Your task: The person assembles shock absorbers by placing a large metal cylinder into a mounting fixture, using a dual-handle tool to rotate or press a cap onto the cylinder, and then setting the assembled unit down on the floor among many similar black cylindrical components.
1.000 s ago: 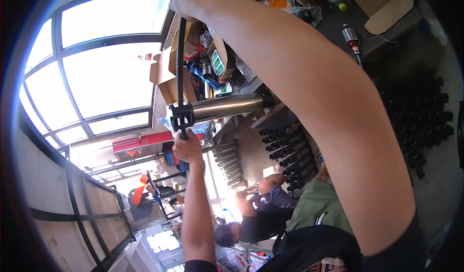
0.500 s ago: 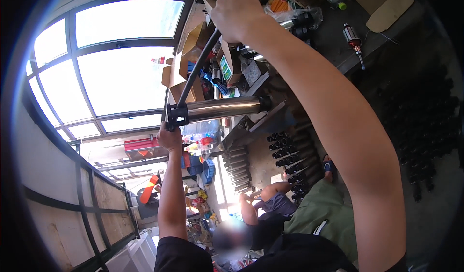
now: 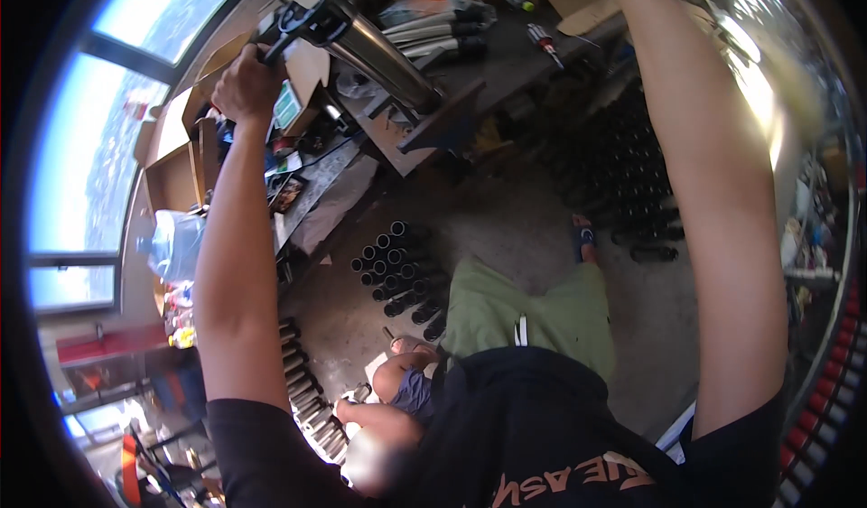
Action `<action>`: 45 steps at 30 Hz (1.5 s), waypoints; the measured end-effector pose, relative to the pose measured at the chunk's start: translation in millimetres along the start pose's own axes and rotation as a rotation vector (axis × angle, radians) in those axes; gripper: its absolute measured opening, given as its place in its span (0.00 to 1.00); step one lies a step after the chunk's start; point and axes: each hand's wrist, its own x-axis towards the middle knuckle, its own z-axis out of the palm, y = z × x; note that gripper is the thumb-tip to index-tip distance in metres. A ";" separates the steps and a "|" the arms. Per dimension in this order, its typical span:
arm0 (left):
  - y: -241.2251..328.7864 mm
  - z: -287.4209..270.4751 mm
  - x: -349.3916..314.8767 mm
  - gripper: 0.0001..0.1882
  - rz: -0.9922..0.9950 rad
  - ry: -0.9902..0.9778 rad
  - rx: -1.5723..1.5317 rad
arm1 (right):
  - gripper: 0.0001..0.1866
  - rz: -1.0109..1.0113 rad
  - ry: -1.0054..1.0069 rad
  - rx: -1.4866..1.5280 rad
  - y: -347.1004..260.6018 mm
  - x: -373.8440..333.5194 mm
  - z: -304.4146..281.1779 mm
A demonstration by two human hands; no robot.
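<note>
A shiny metal cylinder stands tilted in view at the bench edge, with a black fitting on its upper end. My left hand is closed round a short dark handle that reaches to this fitting. My right forearm stretches up to the top edge of the view, where the hand is cut off. What the right hand holds, if anything, is hidden.
The dark workbench carries cardboard boxes, more metal tubes and a red-and-silver motor armature. Black tubes stand in rows on the floor. Another person's bent leg is close at lower left.
The view has swung round toward the bench and floor. My left hand now grips a handle beside the fitting; my right hand, which held a long dark bar, has left the picture.
</note>
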 end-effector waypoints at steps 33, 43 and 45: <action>146.6 -5.8 -46.8 0.19 -0.911 -0.225 -1.496 | 0.25 0.183 -1.654 1.445 41.1 -239.0 -22.8; 140.3 41.6 -70.2 0.27 -0.336 -0.012 -1.394 | 0.17 0.053 -1.622 1.313 30.2 -225.0 -12.2; 149.5 40.3 -65.8 0.19 -0.549 0.042 -1.520 | 0.14 0.014 -1.568 1.449 42.1 -252.3 -10.0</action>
